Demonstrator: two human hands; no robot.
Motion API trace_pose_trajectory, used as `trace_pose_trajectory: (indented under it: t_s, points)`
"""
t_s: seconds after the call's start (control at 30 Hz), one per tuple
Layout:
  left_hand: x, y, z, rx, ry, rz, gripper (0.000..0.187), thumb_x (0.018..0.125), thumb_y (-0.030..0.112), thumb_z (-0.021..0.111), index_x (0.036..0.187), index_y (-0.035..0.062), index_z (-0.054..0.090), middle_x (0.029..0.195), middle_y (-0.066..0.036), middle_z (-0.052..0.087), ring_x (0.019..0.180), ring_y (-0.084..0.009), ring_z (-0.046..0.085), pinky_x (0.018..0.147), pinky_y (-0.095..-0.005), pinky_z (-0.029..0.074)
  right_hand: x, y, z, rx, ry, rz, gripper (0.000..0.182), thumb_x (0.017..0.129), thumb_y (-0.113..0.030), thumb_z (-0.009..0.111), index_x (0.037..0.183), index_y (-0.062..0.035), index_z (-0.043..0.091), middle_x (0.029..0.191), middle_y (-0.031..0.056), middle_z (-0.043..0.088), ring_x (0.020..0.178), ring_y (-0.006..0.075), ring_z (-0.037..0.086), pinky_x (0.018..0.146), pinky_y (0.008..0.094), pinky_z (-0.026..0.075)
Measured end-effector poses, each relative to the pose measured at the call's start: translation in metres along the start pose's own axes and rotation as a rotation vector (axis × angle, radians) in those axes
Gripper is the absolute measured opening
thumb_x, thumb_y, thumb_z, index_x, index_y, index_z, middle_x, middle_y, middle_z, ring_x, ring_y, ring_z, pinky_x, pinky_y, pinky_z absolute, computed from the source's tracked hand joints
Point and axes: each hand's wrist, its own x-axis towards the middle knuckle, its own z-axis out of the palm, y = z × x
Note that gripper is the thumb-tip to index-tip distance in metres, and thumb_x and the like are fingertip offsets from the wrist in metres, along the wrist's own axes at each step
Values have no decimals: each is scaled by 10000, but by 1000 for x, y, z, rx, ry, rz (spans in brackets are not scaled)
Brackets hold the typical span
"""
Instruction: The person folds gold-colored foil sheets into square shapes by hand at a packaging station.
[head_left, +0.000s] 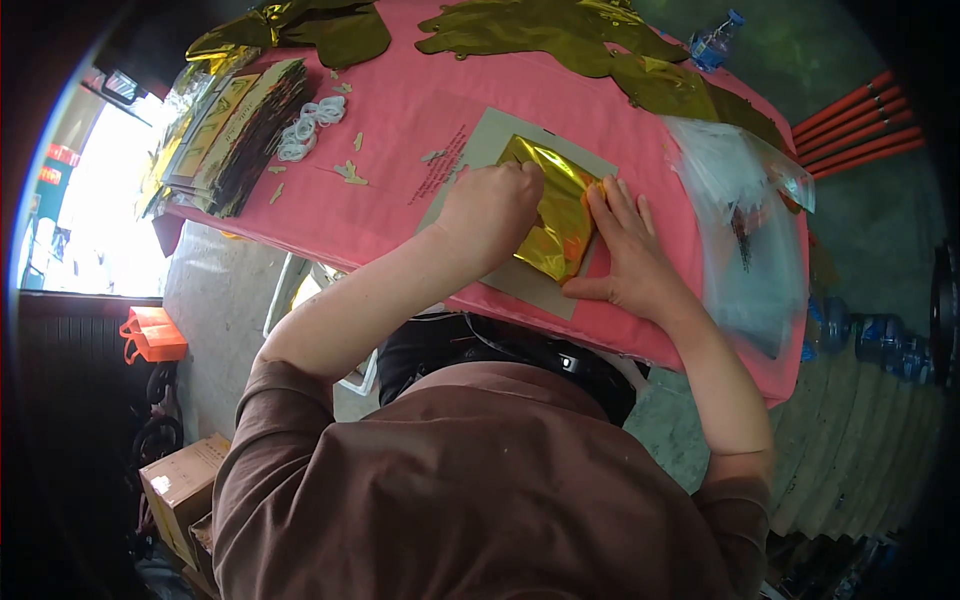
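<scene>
The gold foil sheet [568, 228] lies on the grey board [493, 130], directly in front of the person, near the table's close edge. Its surface is creased and catches the light. The board is set at a slant, apparently to suit the reach of both arms.

The left hand [495, 208] is over the foil's left side, fingers curled into a fist. Whether it pinches foil or anything else cannot be told, as the palm side is hidden. The right hand [635, 245] is at the foil's right margin, fingers extended and moderately parted, thumb set out toward the near corner. It grips nothing visible; the spread suggests steadying that edge against the board.

To the left of the board, dark lettering [437, 165] shows above the pink cloth [400, 85]. Small tan pieces [350, 173] lie scattered beyond, with white loops [310, 127] bunched beside a stack of printed items [225, 140]. Clear plastic bags [750, 270] lie at the right, overlapping one another. More gold foil [540, 32] is spread along the far edge, near a bottle [712, 45]. This arrangement seemingly leaves the working area unobstructed.
</scene>
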Motion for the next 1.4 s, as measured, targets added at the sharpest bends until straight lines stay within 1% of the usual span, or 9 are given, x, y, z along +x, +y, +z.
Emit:
trace_pose_trajectory:
  t_s: [0.27,0.33,0.67,0.77,0.83,0.87,0.93,1.17,1.4]
  points:
    - [-1,-4,0,5,36,30,139,773,135,571,797,19,497,736,-170,602,682,-332,624,600,-406,508,27,-21,7,25,18,-23,1087,612,-445,766,1404,25,190,1465,263,118,1388,351,60,1115,463,39]
    - [-1,-4,1,17,20,14,130,777,127,561,812,14,506,735,-170,603,685,-330,625,603,-410,508,36,-25,12,17,72,-92,1104,608,-544,738,1357,67,205,1421,296,186,1364,401,112,1106,506,72]
    - [-5,-20,2,-100,30,48,137,793,145,555,791,10,534,744,-177,590,690,-350,603,616,-434,487,56,-36,21,101,108,-130,1163,585,-559,749,1380,66,175,1421,270,223,1373,352,123,1119,468,63]
    - [-11,-25,-2,-118,26,78,126,781,136,567,799,14,538,748,-168,578,687,-351,597,612,-432,480,51,-29,13,184,99,-105,968,666,-386,762,1384,19,255,1430,237,259,1369,316,189,1111,417,152]
    - [-14,-30,-5,-180,13,178,117,777,129,569,813,20,549,751,-151,567,707,-337,594,621,-418,480,49,-16,10,659,139,-71,690,744,-221,717,1314,2,400,1370,211,384,1302,292,348,1064,357,283]
    - [-13,-32,-5,-180,10,180,117,777,129,569,813,20,549,751,-151,567,707,-337,594,621,-418,480,46,-10,9,661,141,-68,690,744,-221,717,1314,2,400,1370,211,384,1302,292,348,1064,357,283]
    - [-9,-38,-5,-244,1,325,120,773,126,578,836,24,574,751,-132,565,737,-319,590,643,-403,479,42,-2,9,403,310,-150,430,777,-85,655,1182,-5,533,1273,187,499,1203,277,474,998,323,378]
    - [5,-49,-12,-299,13,474,124,754,110,610,841,22,605,804,-115,575,765,-305,579,668,-392,471,22,-8,16,123,440,-191,257,762,-86,644,999,9,616,1083,155,623,1082,297,560,941,369,428]
    - [-31,-17,-11,-153,124,500,188,767,165,639,898,31,624,959,-78,600,862,-257,545,739,-370,444,23,-6,4,67,453,-291,162,741,-94,663,888,-30,634,907,106,654,841,288,618,752,366,480]
